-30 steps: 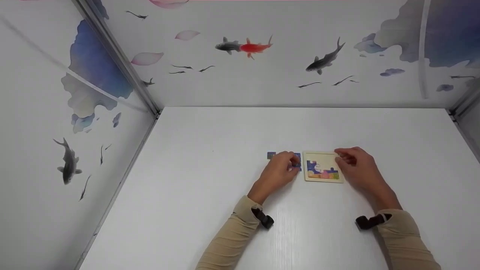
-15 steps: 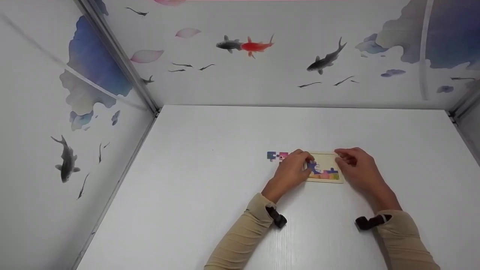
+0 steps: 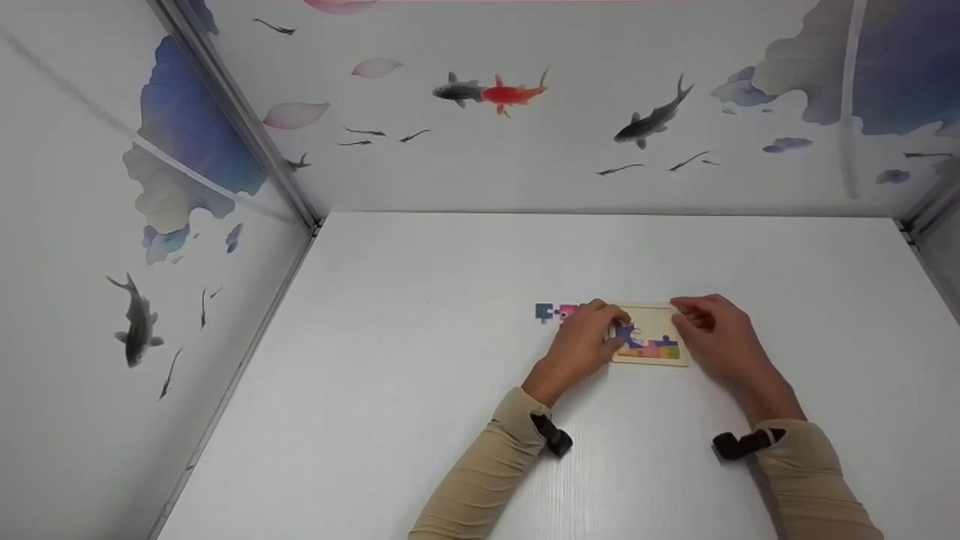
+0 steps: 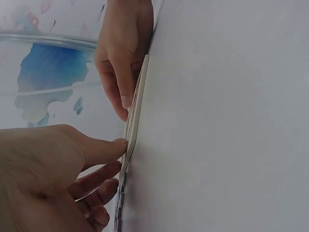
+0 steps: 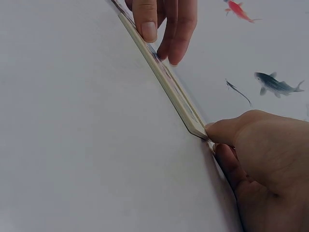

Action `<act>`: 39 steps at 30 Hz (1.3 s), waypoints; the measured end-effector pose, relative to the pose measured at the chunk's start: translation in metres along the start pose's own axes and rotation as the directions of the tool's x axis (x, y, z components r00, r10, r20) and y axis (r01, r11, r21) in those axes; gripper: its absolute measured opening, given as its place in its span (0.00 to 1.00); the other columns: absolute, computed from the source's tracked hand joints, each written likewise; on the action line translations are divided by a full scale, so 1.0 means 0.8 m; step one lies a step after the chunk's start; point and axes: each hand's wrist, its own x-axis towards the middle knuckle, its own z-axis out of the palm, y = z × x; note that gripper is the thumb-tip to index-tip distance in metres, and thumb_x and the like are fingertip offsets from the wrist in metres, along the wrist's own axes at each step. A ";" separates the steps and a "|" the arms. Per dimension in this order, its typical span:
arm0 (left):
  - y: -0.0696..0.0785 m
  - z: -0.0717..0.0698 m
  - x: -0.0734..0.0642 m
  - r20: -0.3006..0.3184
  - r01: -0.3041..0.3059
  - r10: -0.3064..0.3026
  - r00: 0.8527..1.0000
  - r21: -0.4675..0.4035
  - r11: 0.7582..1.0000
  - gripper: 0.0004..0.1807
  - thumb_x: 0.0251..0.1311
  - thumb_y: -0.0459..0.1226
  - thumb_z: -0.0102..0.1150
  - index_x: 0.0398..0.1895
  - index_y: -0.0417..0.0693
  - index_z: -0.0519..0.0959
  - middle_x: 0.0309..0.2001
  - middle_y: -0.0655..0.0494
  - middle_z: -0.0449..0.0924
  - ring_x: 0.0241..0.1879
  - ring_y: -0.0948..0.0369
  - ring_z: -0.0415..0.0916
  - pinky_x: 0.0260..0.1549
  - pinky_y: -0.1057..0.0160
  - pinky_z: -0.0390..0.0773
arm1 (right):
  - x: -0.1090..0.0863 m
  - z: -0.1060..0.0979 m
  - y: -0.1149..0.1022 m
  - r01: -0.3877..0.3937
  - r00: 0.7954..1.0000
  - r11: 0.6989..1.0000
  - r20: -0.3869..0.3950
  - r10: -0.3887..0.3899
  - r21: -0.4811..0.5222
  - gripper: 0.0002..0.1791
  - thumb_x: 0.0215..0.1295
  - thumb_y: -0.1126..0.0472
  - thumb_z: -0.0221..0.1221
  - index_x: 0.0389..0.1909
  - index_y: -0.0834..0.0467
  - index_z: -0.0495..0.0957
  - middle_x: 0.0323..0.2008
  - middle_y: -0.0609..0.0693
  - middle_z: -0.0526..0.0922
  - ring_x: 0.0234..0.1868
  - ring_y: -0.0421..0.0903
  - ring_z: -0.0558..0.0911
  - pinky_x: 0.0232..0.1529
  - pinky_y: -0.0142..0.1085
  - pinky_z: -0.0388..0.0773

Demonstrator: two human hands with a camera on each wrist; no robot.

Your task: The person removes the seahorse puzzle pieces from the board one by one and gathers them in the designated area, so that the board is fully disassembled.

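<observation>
A shallow wooden puzzle tray lies on the white table, with blue, pink and orange jigsaw pieces fitted along its lower and left parts. Bare wood shows at its upper right. My left hand is over the tray's left side, thumb and fingers bent around a puzzle piece that is mostly hidden beneath them. In the right wrist view the left thumb is right at the tray's rim. My right hand pinches the tray's upper right corner between thumb and fingers.
Loose jigsaw pieces, blue and pink, lie left of the tray, partly covered by the left hand. White panels printed with fish stand behind and to the left of the table.
From over the loose pieces, my left hand has moved right onto the tray's left side, uncovering a pink piece. The right hand stays at the tray's corner.
</observation>
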 end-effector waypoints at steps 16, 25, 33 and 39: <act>0.008 0.005 0.000 -0.008 0.051 -0.051 0.999 0.015 0.999 0.21 0.74 0.39 0.67 0.68 0.59 0.82 0.65 0.60 0.76 0.65 0.63 0.72 0.70 0.66 0.73 | 0.001 -0.003 -0.004 -0.002 1.000 1.000 0.017 0.002 0.012 0.23 0.81 0.51 0.61 0.70 0.54 0.81 0.54 0.54 0.81 0.51 0.48 0.78 0.46 0.16 0.69; 0.007 0.006 0.000 -0.004 0.046 -0.046 0.999 0.054 0.997 0.20 0.75 0.40 0.67 0.67 0.62 0.82 0.65 0.62 0.77 0.66 0.61 0.70 0.70 0.63 0.71 | 0.001 -0.002 -0.002 0.006 1.000 1.000 0.014 -0.006 0.005 0.23 0.81 0.51 0.61 0.70 0.56 0.81 0.53 0.55 0.82 0.51 0.49 0.79 0.46 0.13 0.69; 0.008 0.007 -0.001 -0.003 0.056 -0.056 0.998 0.058 0.997 0.20 0.76 0.40 0.66 0.67 0.62 0.82 0.65 0.62 0.77 0.65 0.62 0.71 0.69 0.63 0.72 | 0.000 -0.001 -0.003 0.000 1.000 1.000 0.015 0.000 0.009 0.23 0.81 0.52 0.61 0.70 0.56 0.81 0.53 0.55 0.82 0.51 0.49 0.79 0.45 0.14 0.69; 0.009 0.009 0.000 0.005 0.068 -0.069 0.998 0.073 0.995 0.19 0.76 0.40 0.66 0.67 0.62 0.83 0.64 0.62 0.77 0.64 0.62 0.71 0.67 0.64 0.73 | 0.000 -0.001 0.000 0.014 1.000 1.000 0.011 -0.014 0.009 0.22 0.81 0.52 0.61 0.69 0.56 0.81 0.53 0.55 0.82 0.50 0.49 0.79 0.46 0.14 0.69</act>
